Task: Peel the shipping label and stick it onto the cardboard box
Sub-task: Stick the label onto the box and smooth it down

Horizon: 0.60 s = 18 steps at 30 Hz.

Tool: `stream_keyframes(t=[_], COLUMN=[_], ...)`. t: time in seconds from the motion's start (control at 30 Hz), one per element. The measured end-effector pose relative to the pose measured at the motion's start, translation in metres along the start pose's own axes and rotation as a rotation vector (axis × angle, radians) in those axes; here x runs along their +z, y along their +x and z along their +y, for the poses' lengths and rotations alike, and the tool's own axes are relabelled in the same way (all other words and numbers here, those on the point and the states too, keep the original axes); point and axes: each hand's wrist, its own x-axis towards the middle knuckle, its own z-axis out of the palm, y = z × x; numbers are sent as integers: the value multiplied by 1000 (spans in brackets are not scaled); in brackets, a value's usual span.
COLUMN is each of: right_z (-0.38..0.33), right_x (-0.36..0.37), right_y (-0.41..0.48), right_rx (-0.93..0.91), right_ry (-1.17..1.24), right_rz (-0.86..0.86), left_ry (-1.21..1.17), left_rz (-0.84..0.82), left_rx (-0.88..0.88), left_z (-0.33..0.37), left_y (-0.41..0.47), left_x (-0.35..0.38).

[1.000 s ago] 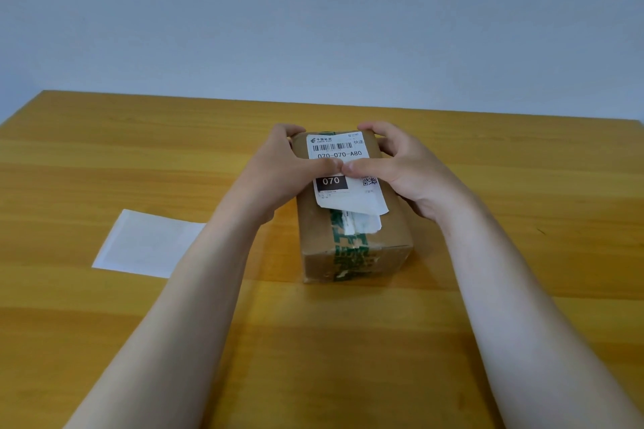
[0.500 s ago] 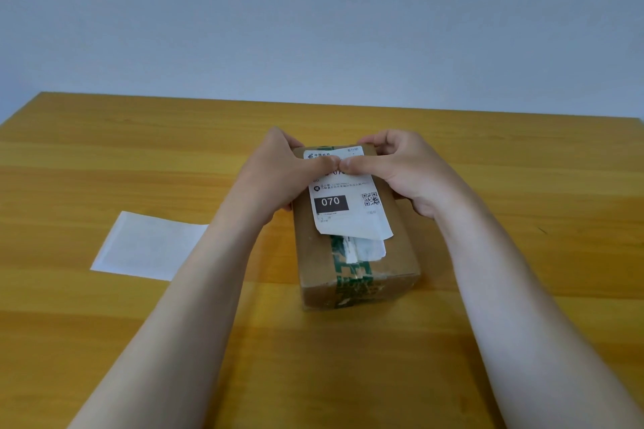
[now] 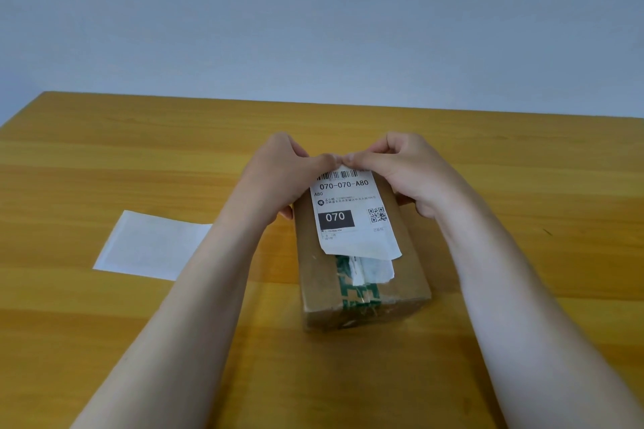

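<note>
At box (image 3: pixel 411 275) far edge, both thumbs press label (image 3: pixel 352 216).

A plain indoor work spot, of a sort that cannot be told more closely: a bare pale blue-grey wall (image 3: pixel 313 10) stands behind a wood-grain tabletop (image 3: pixel 104 157). On it sit a taped cardboard box (image 3: pixel 407 254) bearing a printed shipping label (image 3: pixel 352 216) and a loose white backing sheet (image 3: pixel 153 244), which suggests parcel packing.
</note>
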Motion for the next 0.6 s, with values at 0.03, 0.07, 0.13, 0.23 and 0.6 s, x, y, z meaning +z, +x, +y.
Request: stream_keyframes(t=[0.03,0.07,0.13,0.23,0.6], right_z=[0,-1,-2,-4,2], right_x=[1,1,2,4,-13], right_y=[-1,-2,-2,-3,-4], right_rx=[3,1,-12,-57,-91], right_ry=[-2,-4,3,49,117], right_rz=[13,22,42,60,-313], left_ry=[1,-1,-18,-128,-108], left_rz=[0,0,14,65,-147], left_rx=[-3,-4,2,12,91], left_z=[0,0,-1,-2,-3], left_y=[0,0,1,4,4], left_x=[0,0,0,-1,-7])
